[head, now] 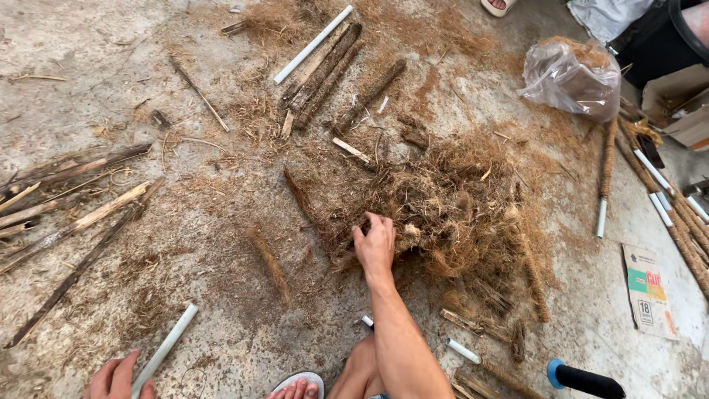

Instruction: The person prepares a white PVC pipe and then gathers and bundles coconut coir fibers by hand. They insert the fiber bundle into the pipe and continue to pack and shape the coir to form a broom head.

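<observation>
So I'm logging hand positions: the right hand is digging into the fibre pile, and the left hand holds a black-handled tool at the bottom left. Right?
Not quite. The left hand holds a white pipe, not a black-handled tool, as the head view shows. The right hand is indeed in the fibre pile.
</observation>
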